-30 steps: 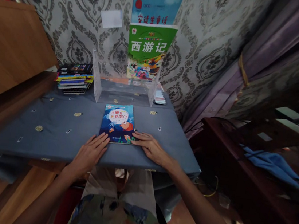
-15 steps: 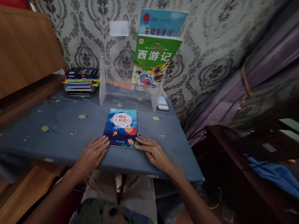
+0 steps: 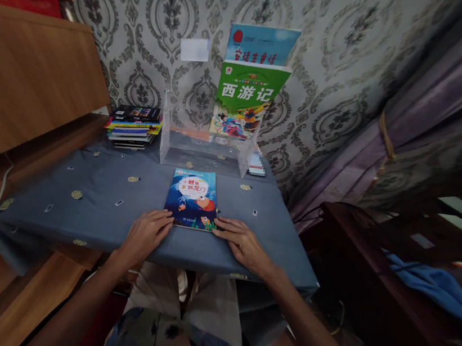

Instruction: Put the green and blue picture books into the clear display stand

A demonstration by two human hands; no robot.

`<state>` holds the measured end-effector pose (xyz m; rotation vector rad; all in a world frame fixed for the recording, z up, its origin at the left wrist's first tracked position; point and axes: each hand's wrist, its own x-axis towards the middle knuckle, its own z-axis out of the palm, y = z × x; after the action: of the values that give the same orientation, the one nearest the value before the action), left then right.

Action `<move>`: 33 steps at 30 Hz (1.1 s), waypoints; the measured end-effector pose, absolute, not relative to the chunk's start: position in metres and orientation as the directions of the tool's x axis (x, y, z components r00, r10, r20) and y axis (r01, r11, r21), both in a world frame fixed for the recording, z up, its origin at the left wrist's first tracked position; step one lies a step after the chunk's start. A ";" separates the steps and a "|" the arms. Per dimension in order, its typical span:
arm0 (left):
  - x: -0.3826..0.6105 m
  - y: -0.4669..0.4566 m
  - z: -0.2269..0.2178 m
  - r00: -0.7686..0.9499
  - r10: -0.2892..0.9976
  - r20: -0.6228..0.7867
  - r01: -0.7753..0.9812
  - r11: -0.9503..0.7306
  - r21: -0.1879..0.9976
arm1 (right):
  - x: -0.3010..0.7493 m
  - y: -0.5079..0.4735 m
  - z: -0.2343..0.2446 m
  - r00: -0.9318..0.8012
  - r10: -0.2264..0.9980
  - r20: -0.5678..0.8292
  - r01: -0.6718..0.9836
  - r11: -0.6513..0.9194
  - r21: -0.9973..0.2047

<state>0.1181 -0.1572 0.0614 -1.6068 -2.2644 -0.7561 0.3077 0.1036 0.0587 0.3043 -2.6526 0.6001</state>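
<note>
A blue picture book (image 3: 193, 199) with orange fish on its cover lies closed and flat on the cloth-covered table. My left hand (image 3: 147, 233) rests by its lower left corner, fingers stretched out and fingertips touching the edge. At the lower right corner lies my right hand (image 3: 245, 246), its fingers extended and tips on the cover's edge. Behind the book stands a clear acrylic rack (image 3: 202, 161). A green book (image 3: 248, 93) leans upright in the rack's right side, in front of a light-blue book (image 3: 263, 44).
A stack of books (image 3: 133, 128) sits at the table's back left, beside a wooden cabinet (image 3: 32, 64). A small pile with a blurred patch (image 3: 256, 164) is right of the rack. A dark red desk (image 3: 356, 257) with a blue cloth (image 3: 433, 285) stands to the right.
The camera view has turned slightly, so the whole scene sits a little farther right. Both hands stay at the blue book's lower corners, and the book has not visibly moved on the table.
</note>
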 end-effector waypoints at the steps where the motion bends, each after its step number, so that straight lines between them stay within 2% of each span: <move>1: 0.116 -0.154 0.064 -0.371 0.796 0.478 0.924 0.264 0.278 | 0.307 0.104 0.058 -0.895 -0.122 0.429 -0.295 0.883 -0.364; 6: 0.099 -0.141 0.065 -0.423 0.807 0.413 0.899 0.318 0.300 | 0.306 0.105 0.055 -0.893 -0.107 0.437 -0.285 0.886 -0.366; 11: 0.071 -0.122 0.065 -0.526 0.804 0.278 0.841 0.442 0.313 | 0.307 0.106 0.056 -0.898 -0.113 0.426 -0.285 0.886 -0.365; 17: 0.036 -0.081 0.076 -0.601 0.784 0.158 0.792 0.556 0.251 | 0.307 0.104 0.059 -0.901 -0.102 0.423 -0.279 0.881 -0.382; 26: 0.018 -0.053 0.076 -0.642 0.749 0.163 0.763 0.606 0.225 | 0.307 0.106 0.056 -0.904 -0.062 0.423 -0.259 0.867 -0.425; 33: 0.021 -0.051 0.073 -0.646 0.744 0.170 0.762 0.613 0.212 | 0.303 0.102 0.064 -0.902 -0.061 0.427 -0.251 0.880 -0.404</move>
<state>0.0215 -0.0511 0.0735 -1.2915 -2.7623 -0.4099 0.3033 0.1023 0.0641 0.2295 -2.6407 0.6441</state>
